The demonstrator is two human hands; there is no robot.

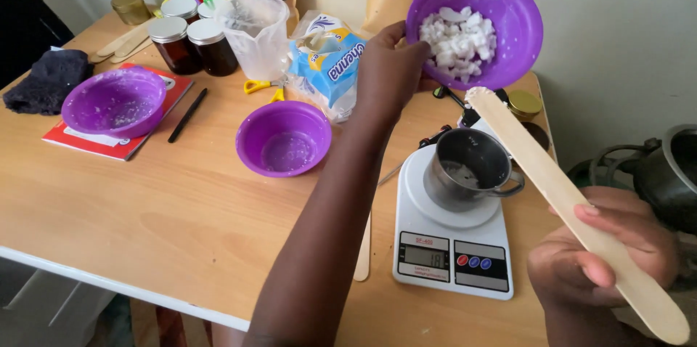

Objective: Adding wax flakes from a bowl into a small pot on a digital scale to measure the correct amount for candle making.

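My left hand (388, 71) holds a purple bowl (508, 49) by its rim, tilted toward me, with white wax chunks (459, 43) inside. The bowl hangs above and behind a small metal pot (468, 169) that stands on a white kitchen scale (454, 249). A little white material lies in the pot. My right hand (602, 252) grips a long flat wooden stick (559, 194), whose tip points up to just under the bowl.
Two more purple bowls (283, 136) (114, 101) sit on the wooden table (145, 202), one on a red book (109, 145). Amber jars (192, 46), a plastic measuring jug (255, 35), a blue-white packet (330, 64), scissors, a black pen (187, 115) and a dark cloth (47, 80) stand behind. A metal kettle (668, 173) is right.
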